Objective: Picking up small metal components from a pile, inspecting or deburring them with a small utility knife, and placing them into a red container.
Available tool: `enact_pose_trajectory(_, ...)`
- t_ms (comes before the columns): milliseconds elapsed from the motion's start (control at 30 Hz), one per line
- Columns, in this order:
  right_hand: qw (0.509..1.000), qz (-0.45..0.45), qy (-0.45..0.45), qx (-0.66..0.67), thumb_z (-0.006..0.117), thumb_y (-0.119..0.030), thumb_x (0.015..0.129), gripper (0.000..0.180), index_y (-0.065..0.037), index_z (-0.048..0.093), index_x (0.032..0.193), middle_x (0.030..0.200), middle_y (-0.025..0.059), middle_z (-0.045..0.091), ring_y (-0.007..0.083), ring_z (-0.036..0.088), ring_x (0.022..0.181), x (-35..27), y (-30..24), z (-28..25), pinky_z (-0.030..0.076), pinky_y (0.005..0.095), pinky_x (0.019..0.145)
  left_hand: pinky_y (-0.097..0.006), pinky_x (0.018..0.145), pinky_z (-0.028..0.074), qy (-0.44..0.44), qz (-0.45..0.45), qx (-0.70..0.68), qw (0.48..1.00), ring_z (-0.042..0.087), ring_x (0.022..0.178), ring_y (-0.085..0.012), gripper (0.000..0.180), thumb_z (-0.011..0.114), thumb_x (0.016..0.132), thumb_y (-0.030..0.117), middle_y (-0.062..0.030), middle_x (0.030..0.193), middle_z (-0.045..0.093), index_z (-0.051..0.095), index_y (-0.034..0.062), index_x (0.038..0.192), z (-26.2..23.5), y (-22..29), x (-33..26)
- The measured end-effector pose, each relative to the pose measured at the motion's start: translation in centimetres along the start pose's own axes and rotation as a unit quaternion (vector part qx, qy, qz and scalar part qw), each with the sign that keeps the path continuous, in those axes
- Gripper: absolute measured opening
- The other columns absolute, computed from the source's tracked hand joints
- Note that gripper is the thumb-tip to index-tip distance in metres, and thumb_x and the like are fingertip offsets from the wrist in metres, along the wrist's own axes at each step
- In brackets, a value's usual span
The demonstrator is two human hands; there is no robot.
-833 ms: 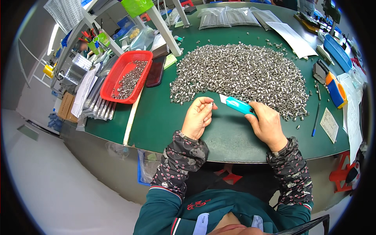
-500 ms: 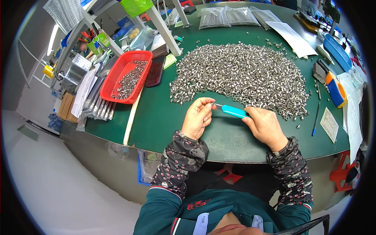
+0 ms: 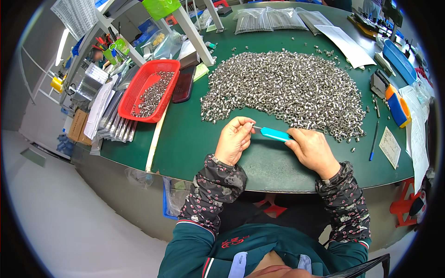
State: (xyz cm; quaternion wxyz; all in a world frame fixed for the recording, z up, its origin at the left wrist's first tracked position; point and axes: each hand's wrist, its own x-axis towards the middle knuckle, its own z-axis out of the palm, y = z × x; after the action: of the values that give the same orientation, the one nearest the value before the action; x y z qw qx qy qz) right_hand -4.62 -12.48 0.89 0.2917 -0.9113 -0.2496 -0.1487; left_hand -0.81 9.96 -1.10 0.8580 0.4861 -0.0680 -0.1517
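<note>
Right hand: I see it clamped on the blue tool, just above the worktop.
Left hand: fingers pinched together at the tool's metal tip.
Nuts: heaped just beyond both hands.

Even, bright overhead light fills the scene and leaves only faint, soft shadows under the hands. The heap of small metal parts glints with tiny highlights. The centre is sharp. Fisheye distortion bends the green bench edge, and a black vignette rings the frame's corners.
</note>
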Motion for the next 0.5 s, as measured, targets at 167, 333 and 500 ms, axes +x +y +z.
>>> enact_pose_trajectory(167,0.998,-0.023,0.038,-0.045,0.062,-0.019,0.078,0.019,-0.006,0.054,0.089,0.07,0.0097,0.056,0.0288,0.057,0.062,-0.12,-0.14,0.14,0.045,0.0383,0.055,-0.014,0.037,0.024,0.012,-0.01,0.002,1.0,0.033,0.046,-0.0008,0.011,0.052,0.09,0.013,-0.002,0.073,0.053,0.054,0.0032,0.095,-0.19,-0.12,0.07)
enact_pose_trajectory(333,0.988,-0.027,0.145,-0.043,0.064,-0.014,0.076,0.027,-0.003,0.053,0.098,0.072,0.0091,0.056,0.0269,0.056,0.063,0.11,0.45,-0.12,0.045,0.0361,0.056,-0.014,0.037,0.025,0.017,-0.03,-0.015,0.999,0.032,0.047,-0.0014,0.014,0.05,0.092,0.016,-0.003,0.073,0.051,0.055,0.0035,0.093,-0.44,0.1,-0.07)
enact_pose_trajectory(500,0.985,-0.025,0.162,-0.05,0.064,-0.014,0.076,0.026,-0.004,0.054,0.097,0.071,0.0096,0.056,0.0274,0.057,0.063,0.3,0.84,-0.12,0.045,0.0361,0.055,-0.015,0.037,0.024,0.007,-0.037,-0.038,0.999,0.032,0.047,-0.0028,0.016,0.046,0.093,0.018,-0.0045,0.074,0.051,0.054,0.0041,0.09,-0.28,0.33,-0.1)
